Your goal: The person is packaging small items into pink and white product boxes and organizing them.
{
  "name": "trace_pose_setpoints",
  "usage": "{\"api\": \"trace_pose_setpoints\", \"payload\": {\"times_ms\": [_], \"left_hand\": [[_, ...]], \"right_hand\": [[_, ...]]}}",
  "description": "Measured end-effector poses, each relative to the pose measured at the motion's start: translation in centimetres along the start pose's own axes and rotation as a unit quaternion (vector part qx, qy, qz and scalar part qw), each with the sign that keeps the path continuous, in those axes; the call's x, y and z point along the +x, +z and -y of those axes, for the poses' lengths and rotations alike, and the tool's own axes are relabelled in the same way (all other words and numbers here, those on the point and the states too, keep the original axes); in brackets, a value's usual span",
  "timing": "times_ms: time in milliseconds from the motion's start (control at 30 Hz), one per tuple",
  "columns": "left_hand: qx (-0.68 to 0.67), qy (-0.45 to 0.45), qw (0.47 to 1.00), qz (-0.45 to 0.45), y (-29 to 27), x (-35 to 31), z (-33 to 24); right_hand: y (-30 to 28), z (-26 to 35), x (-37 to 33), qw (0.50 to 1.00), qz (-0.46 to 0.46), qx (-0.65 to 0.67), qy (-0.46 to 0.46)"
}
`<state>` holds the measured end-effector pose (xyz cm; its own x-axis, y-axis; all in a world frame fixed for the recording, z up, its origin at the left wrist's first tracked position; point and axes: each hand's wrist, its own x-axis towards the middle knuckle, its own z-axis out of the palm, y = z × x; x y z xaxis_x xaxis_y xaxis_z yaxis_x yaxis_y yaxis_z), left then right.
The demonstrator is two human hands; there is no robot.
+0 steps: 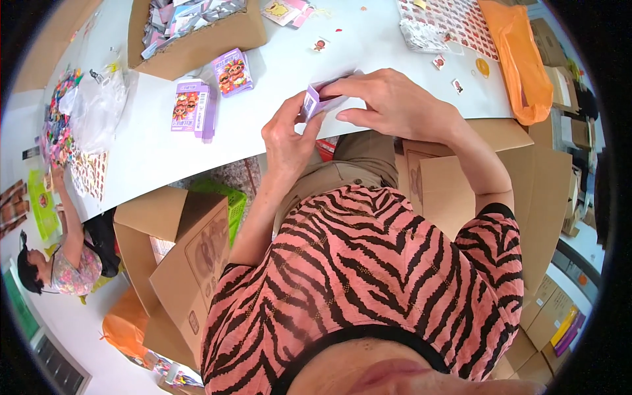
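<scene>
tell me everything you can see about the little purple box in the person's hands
The small purple box looks like thin printed cardboard, mostly purple with a paler end face toward the camera. It is held just above the white table near its front edge, tilted on its side. The left hand pinches its near end between thumb and fingers, while the right hand covers most of its far part from above. Whether its flaps are open or closed cannot be told.
</scene>
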<state>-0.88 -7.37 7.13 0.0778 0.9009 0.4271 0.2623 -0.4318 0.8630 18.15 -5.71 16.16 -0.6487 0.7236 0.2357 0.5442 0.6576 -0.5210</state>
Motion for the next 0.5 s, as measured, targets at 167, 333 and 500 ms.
{"api": "trace_pose_setpoints", "payload": {"times_ms": [167,333,500], "left_hand": [[-0.114,-0.077,0.99,0.002,0.1,-0.5,0.4],[-0.193,-0.066,0.979,-0.017,0.4,-1.6,1.6],[-0.123,-0.092,0.988,-0.009,0.6,-1.1,1.9]], "right_hand": [[0.7,0.0,-0.2,0.999,-0.012,-0.021,-0.049],[1.0,-1.3,-2.8,0.97,-0.224,0.098,-0.013],[4.9,-2.9,-2.5,0.967,-0.154,0.189,0.073]]}}
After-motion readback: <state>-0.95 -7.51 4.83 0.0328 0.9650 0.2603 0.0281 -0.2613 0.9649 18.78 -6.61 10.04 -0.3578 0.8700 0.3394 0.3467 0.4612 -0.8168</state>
